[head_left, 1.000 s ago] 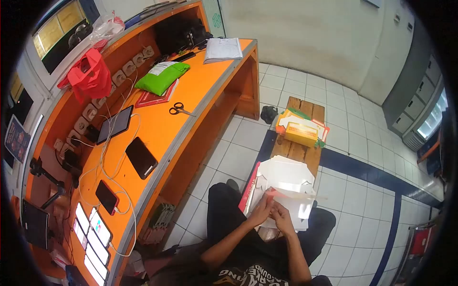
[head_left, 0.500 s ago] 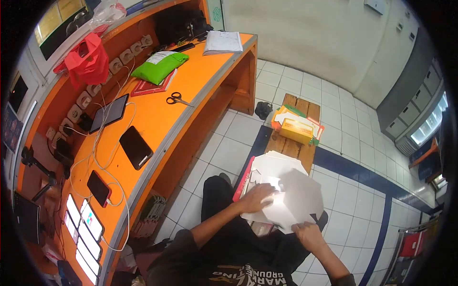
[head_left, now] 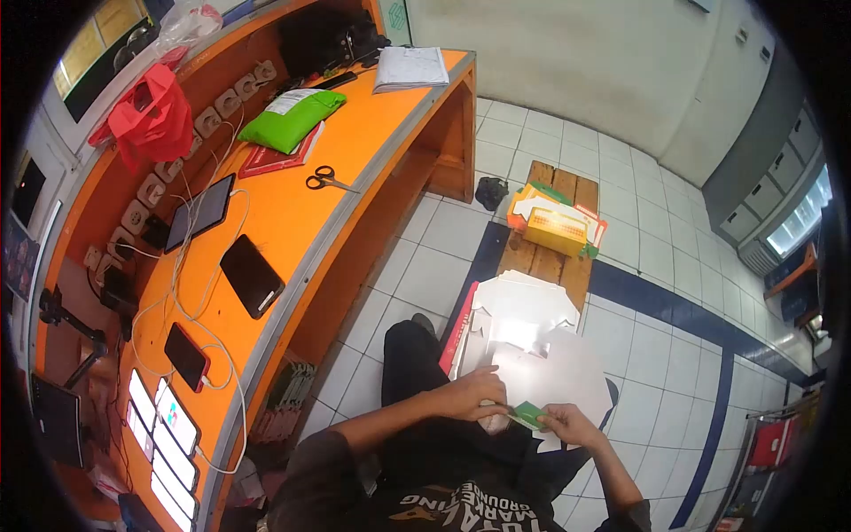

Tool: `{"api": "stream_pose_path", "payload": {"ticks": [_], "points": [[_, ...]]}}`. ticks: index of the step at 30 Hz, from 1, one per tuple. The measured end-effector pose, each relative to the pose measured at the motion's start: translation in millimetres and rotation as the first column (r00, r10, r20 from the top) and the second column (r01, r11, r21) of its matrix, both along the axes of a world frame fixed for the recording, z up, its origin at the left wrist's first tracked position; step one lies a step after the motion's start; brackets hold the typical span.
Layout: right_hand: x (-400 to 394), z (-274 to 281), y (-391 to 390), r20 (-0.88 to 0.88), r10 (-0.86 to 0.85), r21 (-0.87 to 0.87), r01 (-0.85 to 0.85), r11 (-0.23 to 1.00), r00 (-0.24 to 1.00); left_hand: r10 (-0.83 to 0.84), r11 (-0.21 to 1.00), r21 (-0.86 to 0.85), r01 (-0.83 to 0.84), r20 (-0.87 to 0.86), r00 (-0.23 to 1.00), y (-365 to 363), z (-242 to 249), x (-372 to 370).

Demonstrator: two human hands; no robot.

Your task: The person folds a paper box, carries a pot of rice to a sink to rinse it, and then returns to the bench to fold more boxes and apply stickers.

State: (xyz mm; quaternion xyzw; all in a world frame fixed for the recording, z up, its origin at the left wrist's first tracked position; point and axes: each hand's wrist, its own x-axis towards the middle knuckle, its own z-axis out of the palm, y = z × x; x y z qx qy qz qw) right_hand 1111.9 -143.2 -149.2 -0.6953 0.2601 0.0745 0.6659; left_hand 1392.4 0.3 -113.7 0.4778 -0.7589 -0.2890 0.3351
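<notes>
White cardboard sheets [head_left: 525, 306] lie over my lap and the near end of the wooden bench [head_left: 573, 191]. My left hand [head_left: 470, 395] is at their near edge, its fingers closed at the left end of a small green piece [head_left: 529, 413]. My right hand [head_left: 570, 424] pinches the right side of that green piece, along with the edge of a white sheet [head_left: 581, 377]. A red-edged item [head_left: 456, 332] shows under the left side of the sheets.
Yellow box [head_left: 557, 230] on coloured cards farther along the bench; black bag [head_left: 490, 192] on the floor. The orange counter [head_left: 310, 213] at left holds scissors [head_left: 326, 178], a green package [head_left: 291, 120], a tablet [head_left: 202, 213], several phones and cables.
Both hands have come closer together at the near edge of the sheets. The green piece now shows between them. The white sheet at right has shifted toward me.
</notes>
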Motion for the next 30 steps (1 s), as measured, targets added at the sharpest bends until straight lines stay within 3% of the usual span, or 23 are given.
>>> {"api": "stream_pose_path", "payload": {"ticks": [2,5,6,12,15,17,19,21,22,25,30], "points": [[4,9,7,-0.03,0.041,-0.099,-0.044,0.994,0.999,0.079,0.991,-0.12,-0.067,0.103,0.992,-2,-1,-11],[20,46,21,-0.049,0.089,-0.428,-0.102,0.898,0.995,0.155,0.968,-0.225,-0.114,0.174,0.973,-5,-6,-26],[27,56,26,-0.126,0.083,-0.464,-0.133,0.876,0.989,0.163,0.958,-0.262,-0.113,0.178,0.97,-4,-18,-32],[34,54,39,-0.088,0.129,-0.65,-0.155,0.744,0.988,0.068,0.963,-0.269,-0.009,0.211,0.975,-5,-28,-31],[41,61,42,-0.216,0.149,-0.633,-0.255,0.731,0.965,0.018,0.971,-0.236,0.039,0.235,0.972,-2,-33,-35],[31,69,37,-0.104,0.19,-0.778,-0.199,0.596,0.976,0.046,0.972,-0.235,0.014,0.248,0.968,-3,-35,-32],[23,79,33,-0.14,0.205,-0.843,-0.225,0.489,0.969,0.114,0.964,-0.262,-0.047,0.246,0.962,0,-34,-25],[18,91,25,-0.319,0.168,-0.833,-0.36,0.419,0.933,0.143,0.966,-0.247,-0.082,0.24,0.96,1,-32,-24],[13,75,18,-0.279,0.188,-0.868,-0.331,0.371,0.942,0.158,0.965,-0.241,-0.099,0.236,0.959,1,-31,-25],[21,82,18,-0.176,0.079,-0.827,-0.191,0.53,0.981,0.161,0.964,-0.244,-0.103,0.231,0.96,-3,-21,-34],[34,93,28,-0.132,0.037,-0.892,-0.135,0.431,0.991,0.148,0.975,-0.201,-0.094,0.274,0.95,-12,-1,-48]]}}
